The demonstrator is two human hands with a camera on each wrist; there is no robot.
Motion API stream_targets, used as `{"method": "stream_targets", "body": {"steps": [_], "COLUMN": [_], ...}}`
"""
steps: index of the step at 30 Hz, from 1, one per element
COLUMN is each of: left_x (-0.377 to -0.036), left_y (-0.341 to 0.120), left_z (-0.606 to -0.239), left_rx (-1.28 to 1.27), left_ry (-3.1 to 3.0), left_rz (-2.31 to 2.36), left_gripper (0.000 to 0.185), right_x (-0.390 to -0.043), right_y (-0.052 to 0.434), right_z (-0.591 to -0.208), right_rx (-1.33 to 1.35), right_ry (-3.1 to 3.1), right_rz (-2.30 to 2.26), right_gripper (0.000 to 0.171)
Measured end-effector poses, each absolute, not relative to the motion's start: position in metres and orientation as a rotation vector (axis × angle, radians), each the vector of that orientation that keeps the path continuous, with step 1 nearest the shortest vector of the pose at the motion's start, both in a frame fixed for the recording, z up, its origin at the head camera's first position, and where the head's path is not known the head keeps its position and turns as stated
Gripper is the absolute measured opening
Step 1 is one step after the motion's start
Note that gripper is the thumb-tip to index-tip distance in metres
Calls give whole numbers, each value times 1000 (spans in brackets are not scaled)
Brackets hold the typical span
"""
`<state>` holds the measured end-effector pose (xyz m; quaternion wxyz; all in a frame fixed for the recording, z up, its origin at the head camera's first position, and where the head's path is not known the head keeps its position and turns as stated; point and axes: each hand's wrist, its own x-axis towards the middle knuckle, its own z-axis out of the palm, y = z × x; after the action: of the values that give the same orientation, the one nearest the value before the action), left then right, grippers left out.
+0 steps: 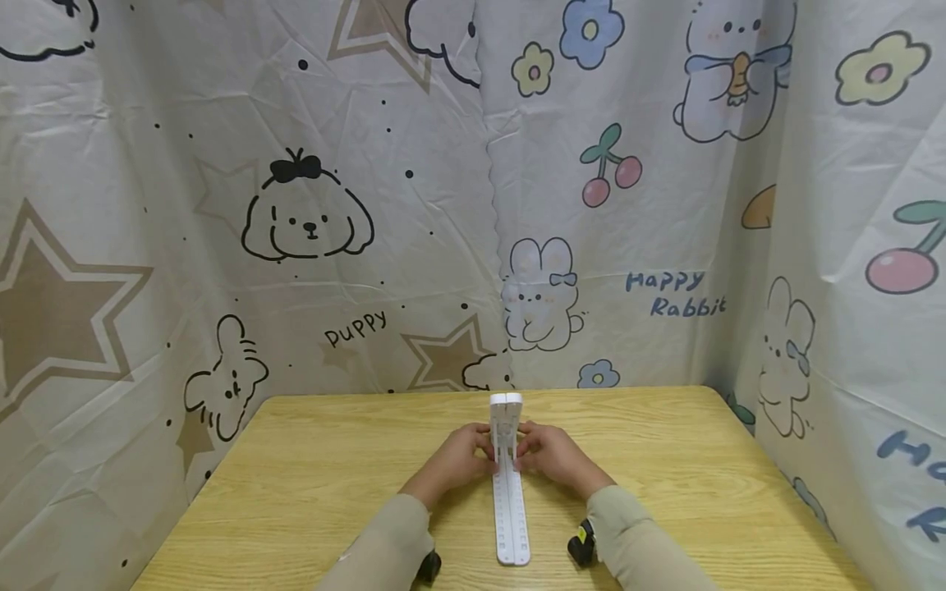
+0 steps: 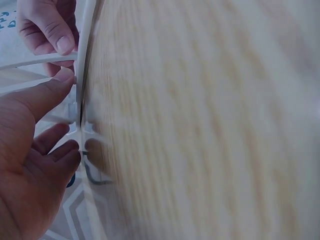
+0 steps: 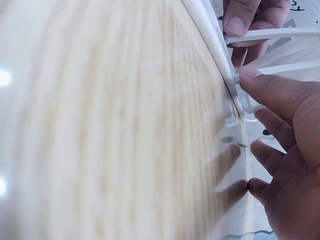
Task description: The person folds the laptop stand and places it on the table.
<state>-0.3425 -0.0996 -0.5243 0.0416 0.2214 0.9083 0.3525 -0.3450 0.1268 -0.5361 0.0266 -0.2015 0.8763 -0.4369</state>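
Note:
A white plastic folding stand (image 1: 512, 509) lies lengthwise on the middle of the wooden table (image 1: 318, 476), its far section raised upright. My left hand (image 1: 480, 453) grips the upright section from the left, and my right hand (image 1: 528, 453) grips it from the right, both near the hinge. In the left wrist view the left thumb (image 2: 47, 92) presses the stand's thin edge (image 2: 82, 75), with curled fingers (image 2: 62, 152) below. The right wrist view has the right thumb (image 3: 280, 90) on the white rail (image 3: 215, 45) and the left hand's fingertips (image 3: 240, 20) above it.
Printed cartoon curtains (image 1: 310, 222) close off the table at the back and on both sides. Small black wrist-mounted devices (image 1: 581, 546) sit near the front edge by my sleeves. Bare tabletop spreads left and right of the stand.

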Motion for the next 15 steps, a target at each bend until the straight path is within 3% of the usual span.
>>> {"method": "stream_targets", "body": {"steps": [15], "left_x": [-345], "left_y": [-97], "left_z": [-523], "left_rx": [673], "left_ry": [2815], "left_rz": [1114], "left_gripper": [8], "right_x": [-348], "right_y": [122], "right_z": [-533], "right_rx": [-593], "right_ry": [2786], "right_rz": [-1358], "right_gripper": [5]}}
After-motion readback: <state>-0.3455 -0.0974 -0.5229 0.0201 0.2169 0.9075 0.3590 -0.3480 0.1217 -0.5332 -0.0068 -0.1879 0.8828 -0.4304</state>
